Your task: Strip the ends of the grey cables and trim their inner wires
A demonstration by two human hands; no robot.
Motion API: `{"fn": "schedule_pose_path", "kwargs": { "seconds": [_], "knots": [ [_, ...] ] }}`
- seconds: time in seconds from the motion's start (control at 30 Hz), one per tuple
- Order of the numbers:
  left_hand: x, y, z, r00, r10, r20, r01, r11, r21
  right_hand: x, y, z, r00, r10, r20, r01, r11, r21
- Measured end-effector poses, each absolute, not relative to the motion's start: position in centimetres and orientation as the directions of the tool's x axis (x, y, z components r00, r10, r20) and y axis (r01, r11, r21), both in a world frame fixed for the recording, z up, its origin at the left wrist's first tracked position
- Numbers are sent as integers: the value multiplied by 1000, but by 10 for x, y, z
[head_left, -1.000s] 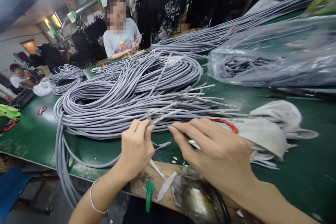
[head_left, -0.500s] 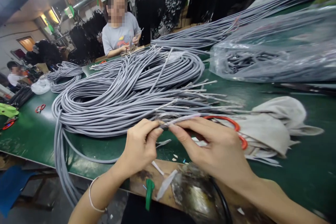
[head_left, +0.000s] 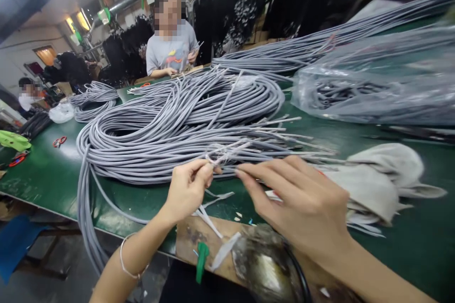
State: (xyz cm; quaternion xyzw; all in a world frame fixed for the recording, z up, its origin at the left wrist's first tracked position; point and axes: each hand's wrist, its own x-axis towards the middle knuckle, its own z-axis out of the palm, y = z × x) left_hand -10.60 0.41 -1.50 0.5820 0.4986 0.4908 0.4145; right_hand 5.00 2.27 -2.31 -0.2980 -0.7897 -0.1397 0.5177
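Note:
My left hand [head_left: 190, 187] is closed in a pinch on the frayed whitish strands [head_left: 220, 154] at a cable end, in front of the large grey cable bundle [head_left: 142, 158]. To its right, my right hand [head_left: 302, 194] has its thumb and forefinger pressed together on the end of a grey cable. A small gap parts the two hands. Red scissor handles [head_left: 272, 193] show only partly behind my right hand. Below the hands, white strips [head_left: 225, 251] lie on a stained wooden board [head_left: 188, 234] with a green clip [head_left: 202, 260].
A clear plastic bag [head_left: 373, 99] of dark parts lies at the right, near a pale cloth [head_left: 387, 177]. Small red scissors [head_left: 59, 141] rest on the green table [head_left: 46, 170] at the left. A person [head_left: 172, 47] works across the table.
My hands have moved apart, and the pale piece between them is no longer stretched across both. Frayed strands now stand up above my left fingers. The view has shifted slightly.

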Motion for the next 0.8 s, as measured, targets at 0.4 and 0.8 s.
{"fn": "schedule_pose_path", "kwargs": {
  "seconds": [0.4,0.8],
  "knots": [
    [-102,-5,-13,42,903,427,518,-385,764,54,26,-19,-278,293,915,637,769,-53],
    [-107,-6,-10,142,962,233,371,-270,889,55,34,-21,-245,437,865,377,865,-330]
  ]
}}
